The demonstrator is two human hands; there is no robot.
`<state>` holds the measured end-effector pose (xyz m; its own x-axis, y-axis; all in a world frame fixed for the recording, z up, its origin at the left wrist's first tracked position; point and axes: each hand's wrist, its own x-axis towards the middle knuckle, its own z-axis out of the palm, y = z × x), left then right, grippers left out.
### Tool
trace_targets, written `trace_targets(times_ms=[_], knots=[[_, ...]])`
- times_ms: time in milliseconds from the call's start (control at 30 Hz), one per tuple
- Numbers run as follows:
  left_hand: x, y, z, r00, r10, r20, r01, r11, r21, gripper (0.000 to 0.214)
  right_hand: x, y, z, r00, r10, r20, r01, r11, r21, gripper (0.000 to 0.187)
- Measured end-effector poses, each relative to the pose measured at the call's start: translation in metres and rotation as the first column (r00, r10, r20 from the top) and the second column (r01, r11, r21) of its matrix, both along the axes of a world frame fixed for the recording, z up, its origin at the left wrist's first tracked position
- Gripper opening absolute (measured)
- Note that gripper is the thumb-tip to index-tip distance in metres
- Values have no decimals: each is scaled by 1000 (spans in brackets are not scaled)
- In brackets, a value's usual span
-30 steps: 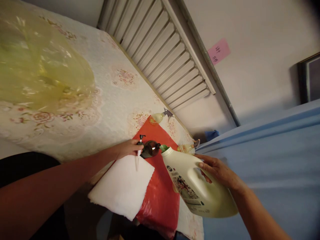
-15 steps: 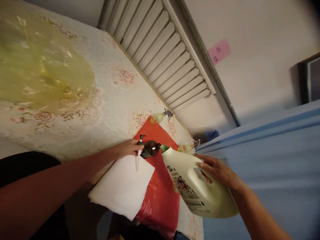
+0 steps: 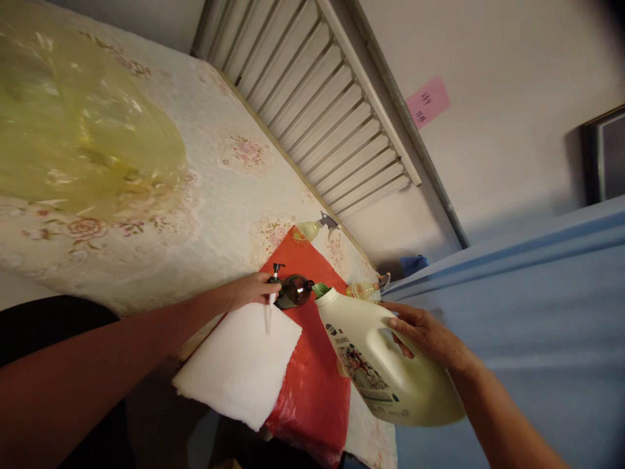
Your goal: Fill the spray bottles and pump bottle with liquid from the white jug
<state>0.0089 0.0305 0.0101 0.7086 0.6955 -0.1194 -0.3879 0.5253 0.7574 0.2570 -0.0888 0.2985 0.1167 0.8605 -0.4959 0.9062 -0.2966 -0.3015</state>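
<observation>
My right hand (image 3: pixel 424 333) grips the handle of a large cream detergent jug (image 3: pixel 385 365), tilted so its open neck leans toward a small brown bottle (image 3: pixel 293 290). The brown bottle stands on a red plastic sheet (image 3: pixel 312 378). My left hand (image 3: pixel 252 288) is closed on a black pump head (image 3: pixel 276 270) whose white tube hangs down over a white pad (image 3: pixel 241 365), just left of the brown bottle. A green cap (image 3: pixel 319 288) lies between bottle and jug.
Two pale spray bottles (image 3: pixel 312 228) (image 3: pixel 366 288) lie on the floral tablecloth (image 3: pixel 205 195) behind the red sheet. A yellow translucent bag (image 3: pixel 73 124) fills the upper left. A slatted panel (image 3: pixel 322 104) leans on the wall with a pink note (image 3: pixel 428 100). Blue fabric (image 3: pixel 527 312) covers the right.
</observation>
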Motion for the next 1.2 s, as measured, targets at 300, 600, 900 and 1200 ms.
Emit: trace_targets(times_ms=[300,600,900,1200], knots=[[0,0,0,1000,-16,0,16,1000,3,45,-1,-1,1,1000,1,1,-1,1000,7,65],[2,0,-2,1000,19,-1,-19,1000,-9,40,-4,0,2,1000,-3,-22,4,1000,14,62],[-2,0,4,1000,-14,15,14,1000,-7,40,-3,-1,0,1000,-8,-26,9,1000,20,64],[-4,-1,8,999,-39,8,39,999,-24,37,1,-4,-5,996,-19,-84,21,999,25,65]])
